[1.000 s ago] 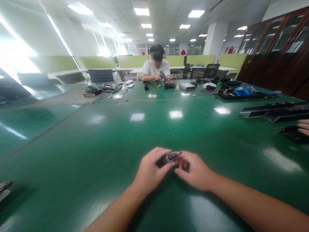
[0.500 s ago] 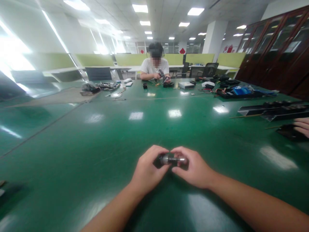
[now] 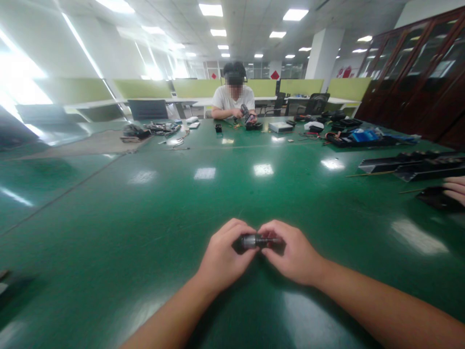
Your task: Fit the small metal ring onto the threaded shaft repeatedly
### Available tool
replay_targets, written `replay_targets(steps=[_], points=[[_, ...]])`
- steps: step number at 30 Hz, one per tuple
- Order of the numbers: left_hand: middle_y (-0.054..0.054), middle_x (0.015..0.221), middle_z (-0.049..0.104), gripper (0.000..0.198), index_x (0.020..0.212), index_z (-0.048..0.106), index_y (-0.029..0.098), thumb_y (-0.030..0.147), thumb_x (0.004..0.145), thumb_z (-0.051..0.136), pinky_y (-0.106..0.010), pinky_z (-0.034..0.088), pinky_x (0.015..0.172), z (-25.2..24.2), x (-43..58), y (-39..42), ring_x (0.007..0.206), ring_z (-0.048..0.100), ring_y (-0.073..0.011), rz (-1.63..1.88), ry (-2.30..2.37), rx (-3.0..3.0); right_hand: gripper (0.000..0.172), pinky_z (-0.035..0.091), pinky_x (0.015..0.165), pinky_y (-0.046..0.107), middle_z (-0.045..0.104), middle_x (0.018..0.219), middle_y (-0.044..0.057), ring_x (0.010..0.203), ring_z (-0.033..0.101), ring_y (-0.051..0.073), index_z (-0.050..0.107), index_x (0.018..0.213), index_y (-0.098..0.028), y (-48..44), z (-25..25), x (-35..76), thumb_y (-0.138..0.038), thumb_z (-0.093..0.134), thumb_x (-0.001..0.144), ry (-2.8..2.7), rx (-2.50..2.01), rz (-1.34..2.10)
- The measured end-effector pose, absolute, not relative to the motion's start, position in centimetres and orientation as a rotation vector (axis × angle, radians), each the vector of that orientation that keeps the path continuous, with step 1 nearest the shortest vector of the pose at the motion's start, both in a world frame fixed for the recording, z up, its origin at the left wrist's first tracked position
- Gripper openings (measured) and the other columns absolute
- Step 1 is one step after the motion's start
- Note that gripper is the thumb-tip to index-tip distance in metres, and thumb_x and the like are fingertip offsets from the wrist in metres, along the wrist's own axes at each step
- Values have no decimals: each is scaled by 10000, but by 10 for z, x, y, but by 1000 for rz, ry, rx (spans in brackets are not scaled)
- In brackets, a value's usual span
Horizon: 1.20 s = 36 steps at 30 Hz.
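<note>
A dark cylindrical part (image 3: 250, 241) with a silvery-grey band and a thin shaft lies crosswise between my hands, just above the green table; its exact kind is not clear. Around its thick end my left hand (image 3: 225, 252) is closed, thumb below and fingers over the top. My right hand (image 3: 296, 254) curls about the thin shaft end, its thumb and fingertips close against the part near the middle. The fingertips of both hands nearly meet. The far left end of the part is hidden in my left palm.
Across the green table (image 3: 174, 203) a person (image 3: 232, 99) in a white shirt handles a dark device. Black metal rails (image 3: 395, 165) and a black tray with blue items (image 3: 363, 138) lie right. Another person's hand (image 3: 454, 189) rests at the right edge. Tools (image 3: 162, 128) lie far left.
The shaft end of the part now looks darker, its bright tip no longer showing. My right hand's fingers have closed in slightly toward the middle; my left hand is almost unmoved.
</note>
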<state>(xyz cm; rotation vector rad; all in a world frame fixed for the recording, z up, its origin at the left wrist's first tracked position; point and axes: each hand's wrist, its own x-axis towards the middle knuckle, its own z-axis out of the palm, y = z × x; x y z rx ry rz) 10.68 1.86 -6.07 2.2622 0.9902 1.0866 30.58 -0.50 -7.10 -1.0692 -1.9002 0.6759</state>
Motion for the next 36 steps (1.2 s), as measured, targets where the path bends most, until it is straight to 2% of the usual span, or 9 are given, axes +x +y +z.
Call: replay_targets(steps=[6,23,36], points=[[-35,919,644,166,933,658,198,115,791,685,-259,489,753,-60,107,18,858,607,-157,1111,986,2284,251,507,777,297,703,923,25,850,651,183,688,983,-220,-4,-71,306,-55,612,810,-1917,-1076,662],[-33,912,618,205,910,662,193,60,754,670,-260,469,736,-64,107,18,845,593,-153,1064,968,2234,186,461,658,247,692,827,6,726,623,149,708,890,-192,-1,-71,305,-82,704,741,-1885,-1097,759],[-32,902,617,222,909,658,194,47,744,651,-270,471,739,-63,107,18,854,596,-161,1012,953,2244,96,430,624,236,673,758,-11,682,595,139,696,819,-184,1,-73,306,-114,710,754,-1901,-1133,793]])
